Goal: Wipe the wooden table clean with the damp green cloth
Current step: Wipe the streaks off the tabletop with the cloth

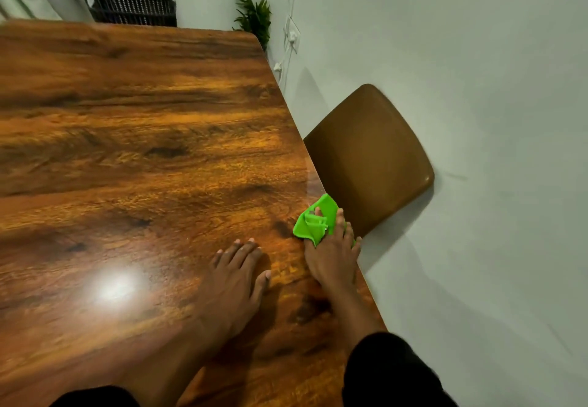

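Two bare hands and forearms, reaching in from the lower edge of the head view. Left hand (237, 274) broad, all five fingers visible, short pale nails on the fingertips, no ring, no watch, no band at the wrist. Right hand (332, 255) slimmer in this view, knuckles and tendons showing along the back, likewise free of jewellery. Left sleeve (95, 397) black, plain, ending well up the forearm with a soft rounded hem. Right sleeve (391, 371) black too, same matte fabric, loosely gathered, cuff ending partway up the forearm. No logos, stitching or markings to be made out on either.
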